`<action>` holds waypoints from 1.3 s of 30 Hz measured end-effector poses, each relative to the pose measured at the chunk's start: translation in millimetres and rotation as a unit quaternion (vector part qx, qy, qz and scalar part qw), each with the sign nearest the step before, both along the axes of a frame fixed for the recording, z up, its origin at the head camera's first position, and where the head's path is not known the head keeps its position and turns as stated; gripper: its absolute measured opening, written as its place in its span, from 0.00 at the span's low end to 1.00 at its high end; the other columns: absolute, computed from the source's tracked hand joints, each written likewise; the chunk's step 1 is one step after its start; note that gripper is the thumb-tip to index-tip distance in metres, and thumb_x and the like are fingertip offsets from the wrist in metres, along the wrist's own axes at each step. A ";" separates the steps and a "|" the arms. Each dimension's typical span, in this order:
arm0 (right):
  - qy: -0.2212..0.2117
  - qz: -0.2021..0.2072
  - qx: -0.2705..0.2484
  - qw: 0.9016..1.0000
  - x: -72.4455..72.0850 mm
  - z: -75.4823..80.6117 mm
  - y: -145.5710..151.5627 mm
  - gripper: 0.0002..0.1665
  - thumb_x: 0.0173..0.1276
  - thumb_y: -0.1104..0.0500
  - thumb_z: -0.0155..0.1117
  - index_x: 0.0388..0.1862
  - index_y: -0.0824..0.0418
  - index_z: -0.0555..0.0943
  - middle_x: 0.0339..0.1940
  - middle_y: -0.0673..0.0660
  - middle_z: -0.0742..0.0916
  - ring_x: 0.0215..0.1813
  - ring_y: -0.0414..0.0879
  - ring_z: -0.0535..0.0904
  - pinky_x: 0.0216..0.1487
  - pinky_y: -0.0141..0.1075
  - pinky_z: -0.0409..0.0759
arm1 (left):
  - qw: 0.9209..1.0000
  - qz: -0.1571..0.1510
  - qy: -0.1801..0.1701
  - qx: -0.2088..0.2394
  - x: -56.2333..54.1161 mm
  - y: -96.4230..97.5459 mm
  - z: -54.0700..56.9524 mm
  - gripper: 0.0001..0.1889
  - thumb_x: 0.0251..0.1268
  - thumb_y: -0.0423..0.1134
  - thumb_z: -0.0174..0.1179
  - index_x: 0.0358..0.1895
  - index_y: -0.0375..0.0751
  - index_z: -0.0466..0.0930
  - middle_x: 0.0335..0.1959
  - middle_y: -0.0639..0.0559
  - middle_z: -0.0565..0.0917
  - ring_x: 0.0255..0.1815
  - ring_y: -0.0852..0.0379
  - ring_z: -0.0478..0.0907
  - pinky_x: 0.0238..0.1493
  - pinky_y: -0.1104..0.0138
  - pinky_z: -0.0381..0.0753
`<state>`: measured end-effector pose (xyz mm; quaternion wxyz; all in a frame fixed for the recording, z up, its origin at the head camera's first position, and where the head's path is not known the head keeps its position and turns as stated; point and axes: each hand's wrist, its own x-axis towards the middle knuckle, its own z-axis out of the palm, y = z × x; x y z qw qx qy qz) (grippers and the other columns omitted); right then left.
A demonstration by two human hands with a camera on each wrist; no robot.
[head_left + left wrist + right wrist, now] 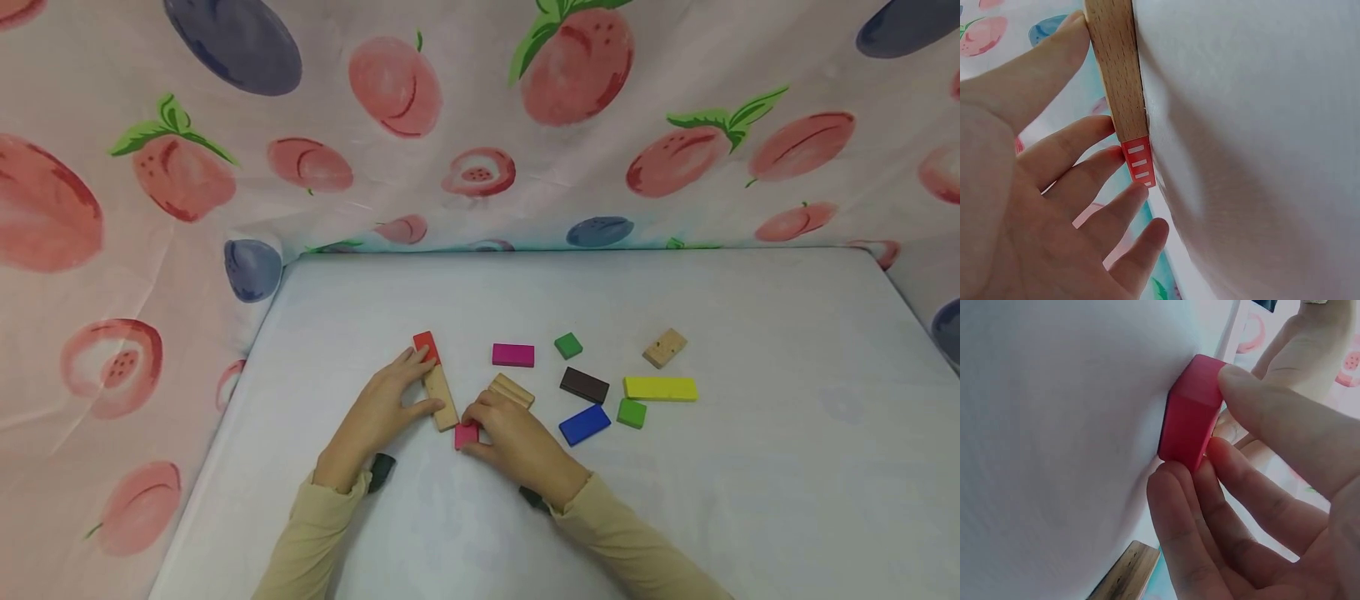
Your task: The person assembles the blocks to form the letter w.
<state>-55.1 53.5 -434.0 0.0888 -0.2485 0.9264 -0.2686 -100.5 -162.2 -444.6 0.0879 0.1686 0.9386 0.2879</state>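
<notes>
My left hand [381, 410] touches a row of two blocks with fingers loosely extended. The thumb meets the long plain wooden block [447, 417], and fingertips rest on the red block [424, 342] at its far end. White stripes mark one face of the red block [1139, 164] in the left wrist view. Between thumb and fingers, my right hand [521, 440] pinches a pinkish-red block [1192, 412] at the near end of the wooden block. A grooved wooden block [513, 389] lies just beyond the right hand, partly covered by it.
To the right lie a magenta block [513, 356], a dark brown block [584, 385], a blue block [585, 425], a yellow block [661, 388], two green blocks, one being a small green block [568, 346], and a dotted wooden block [665, 348]. Fruit-patterned cloth [480, 100] borders the white table [750, 500].
</notes>
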 end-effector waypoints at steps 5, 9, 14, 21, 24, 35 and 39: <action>-0.004 -0.006 -0.001 1.000 0.5 -0.6 -1.1 0.16 0.59 0.56 0.77 0.42 0.62 0.85 0.38 0.52 0.82 0.40 0.40 0.78 0.44 0.30 0.83 | 1.000 0.005 0.001 -0.004 0.8 0.1 1.0 0.35 0.59 0.52 0.70 0.68 0.40 0.74 0.77 0.50 0.64 0.79 0.45 0.55 0.73 0.45 0.62; -0.004 -0.007 -0.002 1.000 0.5 -1.5 -0.9 0.16 0.59 0.55 0.77 0.42 0.62 0.85 0.38 0.52 0.82 0.40 0.40 0.78 0.44 0.30 0.83 | 1.000 0.008 0.002 -0.007 0.9 0.1 0.9 0.35 0.58 0.52 0.71 0.67 0.41 0.75 0.77 0.50 0.64 0.79 0.46 0.55 0.73 0.45 0.62; -0.001 -0.006 -0.007 1.000 0.5 -2.5 -0.4 0.16 0.58 0.56 0.78 0.42 0.62 0.85 0.38 0.52 0.82 0.40 0.40 0.78 0.44 0.30 0.83 | 1.000 0.005 0.011 -0.008 0.5 -0.2 0.5 0.35 0.58 0.52 0.71 0.67 0.41 0.76 0.76 0.49 0.65 0.79 0.45 0.56 0.73 0.45 0.63; -0.004 -0.006 -0.008 1.000 0.0 -3.4 -0.3 0.16 0.58 0.56 0.78 0.42 0.62 0.85 0.38 0.52 0.83 0.40 0.40 0.79 0.44 0.30 0.83 | 1.000 0.003 0.014 -0.007 0.6 -0.7 0.3 0.35 0.58 0.52 0.71 0.67 0.40 0.76 0.76 0.49 0.65 0.78 0.45 0.57 0.72 0.45 0.64; -0.005 -0.005 -0.010 1.000 -0.5 -3.8 0.0 0.16 0.57 0.56 0.78 0.42 0.62 0.85 0.39 0.52 0.83 0.40 0.40 0.79 0.45 0.30 0.83 | 1.000 0.004 0.011 -0.005 0.8 0.0 0.7 0.35 0.58 0.52 0.71 0.67 0.40 0.76 0.76 0.49 0.65 0.78 0.45 0.57 0.72 0.45 0.64; -0.002 -0.004 -0.014 1.000 -0.3 -3.9 0.0 0.17 0.57 0.56 0.78 0.42 0.62 0.86 0.38 0.52 0.83 0.40 0.40 0.78 0.44 0.29 0.83 | 1.000 0.008 0.001 -0.004 0.7 0.9 1.8 0.35 0.58 0.52 0.71 0.67 0.40 0.75 0.76 0.50 0.65 0.79 0.45 0.56 0.73 0.45 0.63; 0.003 0.002 -0.014 1.000 -0.3 -4.1 0.1 0.17 0.58 0.56 0.78 0.42 0.62 0.86 0.38 0.52 0.83 0.40 0.40 0.78 0.43 0.29 0.83 | 1.000 0.009 -0.002 -0.002 0.8 0.4 1.4 0.35 0.58 0.52 0.71 0.67 0.40 0.75 0.76 0.50 0.65 0.79 0.45 0.56 0.73 0.45 0.63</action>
